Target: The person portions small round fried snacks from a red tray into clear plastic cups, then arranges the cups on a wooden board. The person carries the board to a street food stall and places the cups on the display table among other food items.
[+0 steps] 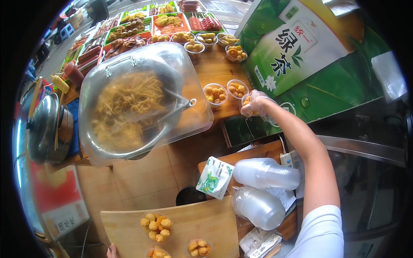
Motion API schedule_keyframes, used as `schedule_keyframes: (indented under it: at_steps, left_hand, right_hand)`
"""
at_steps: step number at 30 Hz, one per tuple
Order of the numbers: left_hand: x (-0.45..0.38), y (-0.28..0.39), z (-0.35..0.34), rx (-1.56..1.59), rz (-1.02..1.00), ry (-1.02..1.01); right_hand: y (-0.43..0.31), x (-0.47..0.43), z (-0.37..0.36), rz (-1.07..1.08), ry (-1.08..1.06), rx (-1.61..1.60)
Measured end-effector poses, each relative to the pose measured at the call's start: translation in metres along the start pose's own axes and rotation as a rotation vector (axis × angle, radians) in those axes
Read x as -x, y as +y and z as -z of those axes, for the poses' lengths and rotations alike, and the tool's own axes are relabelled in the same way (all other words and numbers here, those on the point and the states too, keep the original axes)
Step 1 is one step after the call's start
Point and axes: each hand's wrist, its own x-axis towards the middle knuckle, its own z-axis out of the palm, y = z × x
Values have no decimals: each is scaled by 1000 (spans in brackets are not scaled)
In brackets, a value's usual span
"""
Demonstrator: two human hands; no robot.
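My right hand, in a clear plastic glove, grips a plastic cup of fried balls beside the wooden counter's right end. Two similar cups, one of them the nearer cup and the other the left cup, stand just left of it. My left hand shows only in part at the bottom edge, by the left side of a wooden board; whether it holds the board or a thin metal item there is unclear. On the board stand cups of fried balls and a smaller portion.
A clear lid covers a pan of noodles. Trays of skewers and sausages fill the far counter. Stacked plastic cups lie on a lower table. A green printed panel borders the right; a lidded pot stands left.
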Motion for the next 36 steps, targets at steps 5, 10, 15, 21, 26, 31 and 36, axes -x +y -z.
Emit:
schedule_keyframes:
  at_steps: [5, 10, 15, 21, 26, 31, 36]
  left_hand:
    - [0, -1, 5, -13, 4, 15]
    - [5, 1, 5, -36, 19, 17]
    - [9, 4, 2, -48, 15, 37]
    - [10, 5, 1, -86, 17, 51]
    - [12, 12, -8, -104, 16, 75]
    - [15, 19, -17, -66, 8, 62]
    - [8, 14, -18, -76, 58, 156]
  right_hand:
    - [-9, -27, 9, -27, -120, -130]
    - [-18, -67, 1, -31, -56, -315]
    - [-35, -107, 1, 9, 112, -165]
    - [-52, -129, 2, 39, 197, -212]
    - [-60, -147, 8, 65, 173, -53]
    - [-56, -127, 22, 137, 250, 270]
    - [-73, -8, 47, 424, 698, 25]
